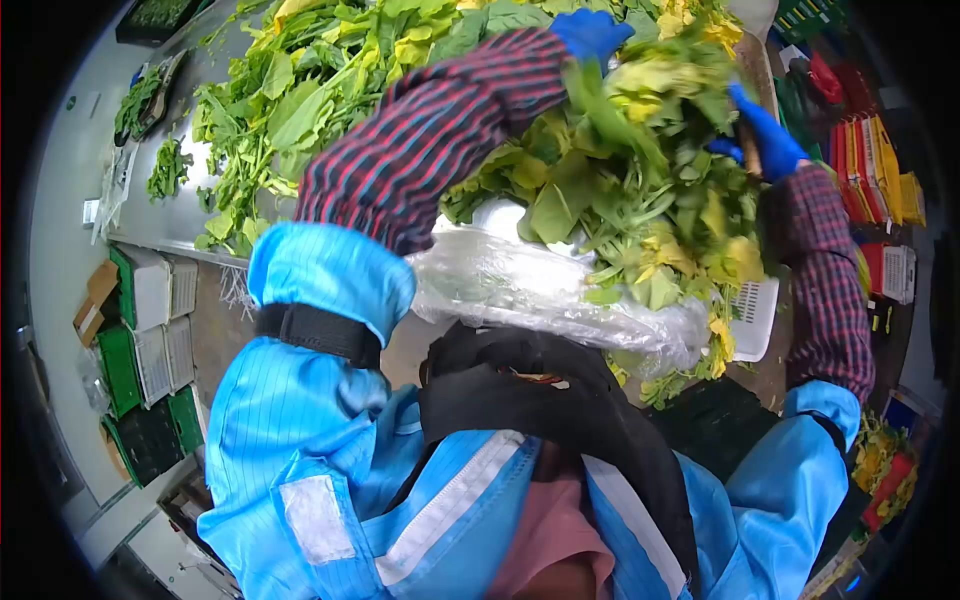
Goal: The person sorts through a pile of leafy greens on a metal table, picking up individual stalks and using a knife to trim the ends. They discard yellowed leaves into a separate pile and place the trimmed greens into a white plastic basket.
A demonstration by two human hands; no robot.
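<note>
A large heap of leafy greens (570, 190), with green and yellowing leaves, lies in front of me and is partly smeared by motion. My left hand (592, 38), in a blue glove, reaches over its far side; the fingers curl against the leaves and are partly hidden. On the right, my right hand (768, 138), also blue-gloved, presses against the pile. Its fingers close round a brown handle (748, 148), whose other end is hidden by leaves. Clear plastic sheeting (510, 275) spreads under the near edge of the heap.
More greens (300, 110) cover the metal table (215, 60) to the left. Green and white crates (145, 290) are stacked at the lower left. A white basket (755, 320) stands at the near right. Red and yellow crates (865, 170) are farther right.
</note>
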